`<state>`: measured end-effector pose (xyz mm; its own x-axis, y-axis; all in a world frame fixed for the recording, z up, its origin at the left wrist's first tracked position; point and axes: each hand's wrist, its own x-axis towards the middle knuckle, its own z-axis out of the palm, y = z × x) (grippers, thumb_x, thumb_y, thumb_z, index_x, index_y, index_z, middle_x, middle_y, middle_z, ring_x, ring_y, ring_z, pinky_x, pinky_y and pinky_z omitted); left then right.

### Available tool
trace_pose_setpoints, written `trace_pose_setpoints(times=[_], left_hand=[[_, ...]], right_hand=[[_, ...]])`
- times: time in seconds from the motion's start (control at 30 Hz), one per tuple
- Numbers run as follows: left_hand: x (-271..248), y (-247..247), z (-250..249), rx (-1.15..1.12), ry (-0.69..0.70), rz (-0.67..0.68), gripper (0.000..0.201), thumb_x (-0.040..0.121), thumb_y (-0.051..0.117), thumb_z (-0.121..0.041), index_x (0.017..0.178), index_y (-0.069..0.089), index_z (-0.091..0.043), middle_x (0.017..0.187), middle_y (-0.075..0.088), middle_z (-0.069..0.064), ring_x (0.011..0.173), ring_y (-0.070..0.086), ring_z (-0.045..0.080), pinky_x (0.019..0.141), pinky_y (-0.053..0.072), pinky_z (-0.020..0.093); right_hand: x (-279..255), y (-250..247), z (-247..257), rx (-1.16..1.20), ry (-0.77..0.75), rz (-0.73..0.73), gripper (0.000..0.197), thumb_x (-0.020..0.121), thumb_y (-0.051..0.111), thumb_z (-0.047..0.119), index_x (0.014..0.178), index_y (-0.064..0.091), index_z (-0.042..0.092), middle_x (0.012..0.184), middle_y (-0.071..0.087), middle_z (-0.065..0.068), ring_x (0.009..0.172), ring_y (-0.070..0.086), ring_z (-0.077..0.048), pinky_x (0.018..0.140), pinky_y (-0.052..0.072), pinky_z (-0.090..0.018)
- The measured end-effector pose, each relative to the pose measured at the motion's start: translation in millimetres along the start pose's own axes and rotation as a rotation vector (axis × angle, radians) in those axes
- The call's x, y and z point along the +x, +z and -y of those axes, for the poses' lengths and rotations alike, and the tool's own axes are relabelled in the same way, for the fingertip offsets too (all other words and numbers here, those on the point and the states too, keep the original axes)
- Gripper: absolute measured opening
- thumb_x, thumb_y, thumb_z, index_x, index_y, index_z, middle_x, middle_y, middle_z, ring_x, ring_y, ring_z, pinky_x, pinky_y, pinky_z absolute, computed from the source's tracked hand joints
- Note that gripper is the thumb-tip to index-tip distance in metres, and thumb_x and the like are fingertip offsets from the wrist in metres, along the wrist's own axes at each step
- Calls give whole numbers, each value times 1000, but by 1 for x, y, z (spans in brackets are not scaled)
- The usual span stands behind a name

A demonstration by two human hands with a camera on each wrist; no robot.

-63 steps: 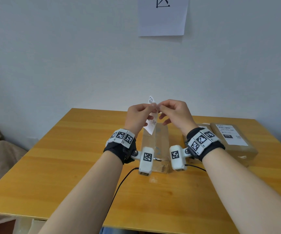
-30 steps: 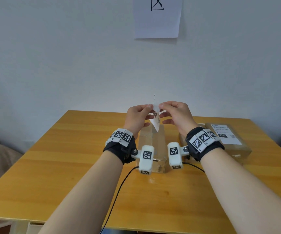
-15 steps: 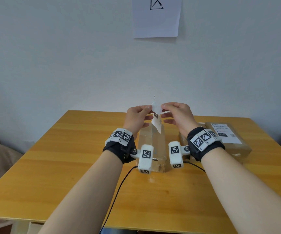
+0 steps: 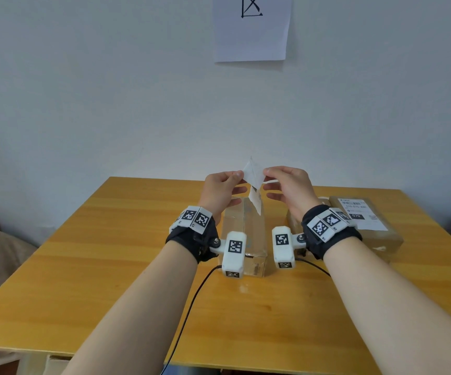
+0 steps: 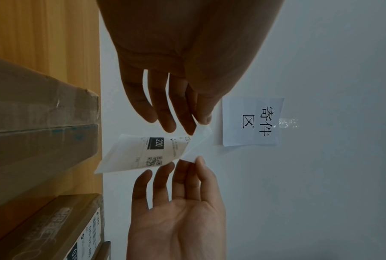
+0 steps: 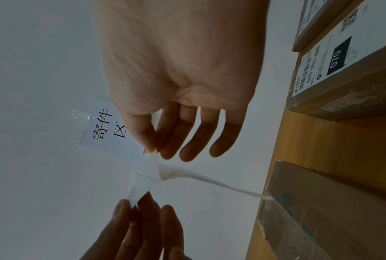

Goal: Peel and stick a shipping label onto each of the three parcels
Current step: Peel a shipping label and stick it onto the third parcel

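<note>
Above the tall taped cardboard parcel (image 4: pixel 244 234), our left hand (image 4: pixel 220 192) and right hand (image 4: pixel 289 186) pinch opposite corners of a thin, curling paper label (image 5: pixel 141 154), other fingers (image 5: pixel 165 119) loosely spread.

wall sheet: the white paper sheet taped to the wall (image 4: pixel 252 28) is cut off by the head view's top edge.
middle parcel: the tall brown taped cardboard parcel (image 4: pixel 244 234) is partly hidden behind both wrist cameras.
label print: the small text on the white shipping label (image 5: pixel 143 153) is too small to read.
far parcels: the flat brown labelled cardboard parcel (image 4: pixel 368 226) has its near corner hidden by the right wrist; the parcel just behind that wrist is mostly hidden.
counter: the wooden counter (image 4: pixel 83 266) is cut off at right.
</note>
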<state>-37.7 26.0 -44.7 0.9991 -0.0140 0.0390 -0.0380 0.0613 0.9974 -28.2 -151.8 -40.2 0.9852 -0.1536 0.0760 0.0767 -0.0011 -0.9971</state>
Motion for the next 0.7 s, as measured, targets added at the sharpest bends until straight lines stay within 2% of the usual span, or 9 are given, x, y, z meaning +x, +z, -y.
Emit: trace_pose_setpoints(times=[0.2,0.33,0.47,0.7], left_hand=[[1,-2,1,-13,-15,-5,18,110,57,-26,110,71,-16,99,74,-6,89,72,10,75,58,30],[2,-3,1,-19,-15,-10,22,110,56,-26,119,70,-12,102,74,-5,92,72,10,77,58,32],[3,-4,2,-21,-20,-9,18,110,56,-26,112,70,-15,101,73,-5,90,72,10,75,59,31],[2,-5,4,-35,-25,6,19,111,53,-24,112,69,-13,107,75,1,91,76,12,73,62,30]], right_hand=[[0,0,-2,13,10,-18,9,96,72,19,96,77,12,91,75,-6,82,72,-21,81,62,-41],[0,-1,-3,19,15,-33,10,96,72,20,98,77,11,92,75,-6,82,73,-21,78,62,-38],[2,-3,-3,27,26,-39,11,95,72,19,99,77,10,91,75,-6,80,72,-21,77,62,-37],[1,-4,-6,43,32,-58,11,95,72,17,98,77,8,88,73,-6,77,70,-19,77,61,-38]])
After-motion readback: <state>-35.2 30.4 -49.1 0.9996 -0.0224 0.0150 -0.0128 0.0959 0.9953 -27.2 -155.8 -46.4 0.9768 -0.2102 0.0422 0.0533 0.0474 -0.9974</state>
